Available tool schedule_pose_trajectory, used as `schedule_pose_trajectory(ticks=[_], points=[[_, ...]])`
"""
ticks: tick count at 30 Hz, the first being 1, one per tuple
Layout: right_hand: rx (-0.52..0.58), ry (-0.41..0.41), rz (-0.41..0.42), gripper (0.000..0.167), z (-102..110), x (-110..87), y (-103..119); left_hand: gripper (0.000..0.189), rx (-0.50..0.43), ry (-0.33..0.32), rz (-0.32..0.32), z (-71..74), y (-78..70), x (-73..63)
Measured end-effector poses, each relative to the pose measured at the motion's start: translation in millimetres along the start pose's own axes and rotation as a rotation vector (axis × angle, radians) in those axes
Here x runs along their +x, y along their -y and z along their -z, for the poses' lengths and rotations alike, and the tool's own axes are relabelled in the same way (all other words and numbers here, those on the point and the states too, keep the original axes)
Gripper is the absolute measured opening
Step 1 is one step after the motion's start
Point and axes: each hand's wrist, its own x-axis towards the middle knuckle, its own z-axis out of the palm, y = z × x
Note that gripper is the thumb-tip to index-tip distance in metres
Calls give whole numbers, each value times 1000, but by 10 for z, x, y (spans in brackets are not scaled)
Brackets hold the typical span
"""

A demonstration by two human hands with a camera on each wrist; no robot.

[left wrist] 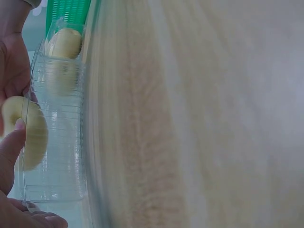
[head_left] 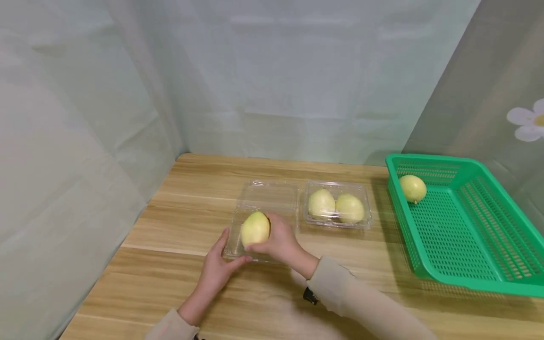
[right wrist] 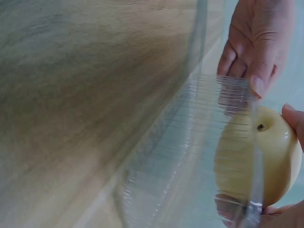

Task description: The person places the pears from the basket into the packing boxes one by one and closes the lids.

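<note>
A pale yellow pear (head_left: 256, 228) is gripped by my right hand (head_left: 282, 240), the thumb at its near side and the fingers round its right side. It sits partly within the near half of an opened clear plastic clamshell box (head_left: 272, 194). My left hand (head_left: 215, 270) holds that box at its near left corner. In the right wrist view, the left thumb lies on the rim with the fingers behind the ribbed wall (right wrist: 166, 164). To the right stands a second clear box (head_left: 335, 225), closed, with two pears (head_left: 321, 204) inside.
A green plastic basket (head_left: 418, 236) stands at the right of the wooden table (head_left: 170, 278), with one pear (head_left: 412, 188) in its far left corner. Pale cloth (head_left: 293, 85) hangs behind the table and along its left side.
</note>
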Motion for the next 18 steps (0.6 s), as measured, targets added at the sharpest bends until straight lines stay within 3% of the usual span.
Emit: schedule_pose_trajectory(ticks=[18], points=[[19,10,-67,85,-234,47,-33,95,24,-20,-1,-15,9,2]])
